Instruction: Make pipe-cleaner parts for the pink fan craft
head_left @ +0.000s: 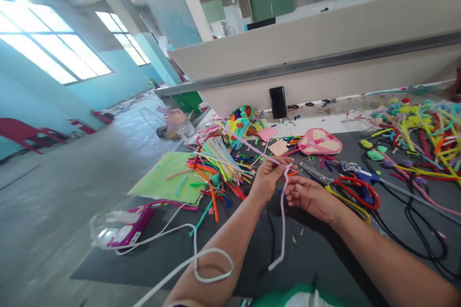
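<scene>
My left hand (268,177) and my right hand (311,196) meet above the dark table (324,254), both pinched on a pale pink pipe cleaner (283,216). One end of it runs up and left past the left hand toward the pile. The other end hangs down between my forearms and curls near the table. Just left of the hands lies a heap of coloured pipe cleaners (216,163).
Red-handled scissors (355,187) lie right of my right hand. A big tangle of pipe cleaners (421,134) fills the far right. A green sheet (167,180), a pink heart shape (320,142), a standing phone (278,102), a purple device (127,230) with white cable sit around.
</scene>
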Demonstrator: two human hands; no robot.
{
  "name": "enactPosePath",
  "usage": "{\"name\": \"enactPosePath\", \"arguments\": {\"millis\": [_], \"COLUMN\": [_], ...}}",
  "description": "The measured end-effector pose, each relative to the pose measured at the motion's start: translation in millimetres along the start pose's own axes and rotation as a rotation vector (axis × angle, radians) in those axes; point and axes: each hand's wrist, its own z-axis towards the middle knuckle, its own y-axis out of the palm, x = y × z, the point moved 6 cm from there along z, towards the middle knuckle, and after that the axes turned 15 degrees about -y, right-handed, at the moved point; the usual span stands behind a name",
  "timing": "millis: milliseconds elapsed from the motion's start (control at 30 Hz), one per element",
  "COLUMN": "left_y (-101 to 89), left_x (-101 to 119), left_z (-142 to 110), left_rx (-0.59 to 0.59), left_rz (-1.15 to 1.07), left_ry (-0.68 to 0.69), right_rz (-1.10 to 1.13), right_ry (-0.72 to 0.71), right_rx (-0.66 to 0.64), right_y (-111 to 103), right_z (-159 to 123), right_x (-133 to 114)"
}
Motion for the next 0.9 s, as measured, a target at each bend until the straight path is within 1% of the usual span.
{"name": "enactPosePath", "arguments": {"millis": [100, 167, 233, 333, 400, 500, 567, 600, 633, 667, 700, 733, 767, 800, 833, 900], "left_y": [0.2, -1.6, -4.4, -9.1, -12.8, -22.4, -28.3, -30.0, -30.9, -30.7, -29.4, -27.3, -24.5, -21.4, -18.2, -13.0], "left_x": [0, 1, 2, 4, 3, 2, 2, 1, 0, -1, -3, -6, -9, -12, -15, -21], "left_z": [0, 1, 3, 6, 8, 11, 12, 12, 12, 12, 12, 11, 10, 9, 8, 7], "left_rx": [-0.022, -0.019, -0.009, -0.029, -0.056, -0.054, -0.061, -0.077, -0.101, -0.132, -0.171, -0.214, -0.259, -0.303, -0.343, -0.404], "left_rz": [-0.024, -0.044, -0.061, -0.106, -0.129, -0.156, -0.163, -0.16, -0.155, -0.146, -0.134, -0.122, -0.108, -0.093, -0.08, -0.064], "left_ry": [0.005, 0.007, 0.011, 0.015, -0.015, -0.067, -0.095, -0.107, -0.12, -0.135, -0.153, -0.173, -0.194, -0.217, -0.239, -0.274], "right_rz": [0.002, 0.008, 0.013, 0.025, 0.065, 0.135, 0.174, 0.2, 0.226, 0.261, 0.265, 0.229, 0.173, 0.11, 0.05, -0.027], "right_ry": [0.001, 0.027, 0.077, 0.205, 0.315, 0.464, 0.537, 0.547, 0.513, 0.436, 0.308, 0.121, -0.061, -0.196, -0.267, -0.326], "right_rx": [0.003, -0.036, -0.105, -0.267, -0.401, -0.603, -0.733, -0.793, -0.819, -0.835, -0.788, -0.647, -0.477, -0.3, -0.141, 0.093], "right_y": [0, 3, 10, 22, 31, 41, 43, 43, 41, 38, 32, 21, 8, -7, -20, -41], "right_z": [0, -2, -6, -15, -23, -35, -44, -48, -49, -48, -43, -32, -22, -15, -9, -1], "right_x": [1, 3, 4, 6, 6, -3, -13, -20, -28, -37, -48, -59, -71, -80, -86, -91]}}
